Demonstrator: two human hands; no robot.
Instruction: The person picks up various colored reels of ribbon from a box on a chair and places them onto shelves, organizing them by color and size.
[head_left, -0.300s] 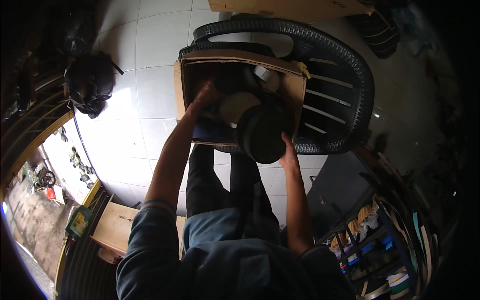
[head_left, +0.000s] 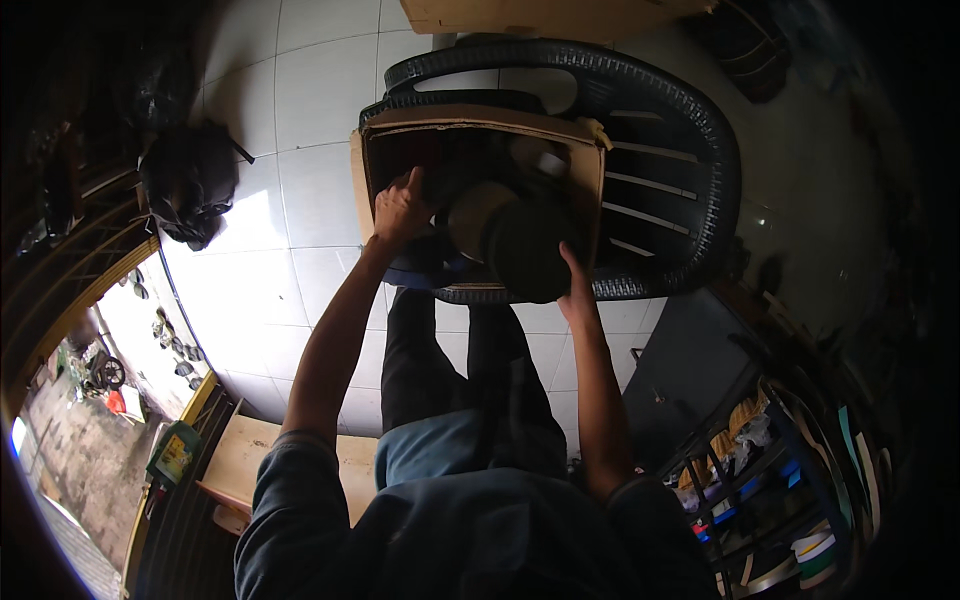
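A cardboard box [head_left: 484, 122] sits on a black plastic armchair [head_left: 712, 200], with its open top toward me. My right hand [head_left: 577, 290] grips the near right side of a dark, round, thick disc-like thing [head_left: 538, 248]; its exact kind is lost in the shade. Beside it, on the left, is a brownish round piece [head_left: 472, 220] in the box. A small whitish object [head_left: 551, 163] lies farther back. My left hand [head_left: 402, 210] is over the box's left side, forefinger stretched out, holding nothing I can see. Other contents are too dark to tell.
Another cardboard piece [head_left: 530, 18] lies beyond the chair. A black bag [head_left: 190, 185] rests on the tiled floor at the left. Near left stands a pale wooden surface [head_left: 240, 455]. At the lower right is a dark rack [head_left: 745, 490] with rolls and strips.
The dark round thing has moved slightly away from me, farther over the box, with my right hand on it. My left hand has risen out of the shade and shows more clearly.
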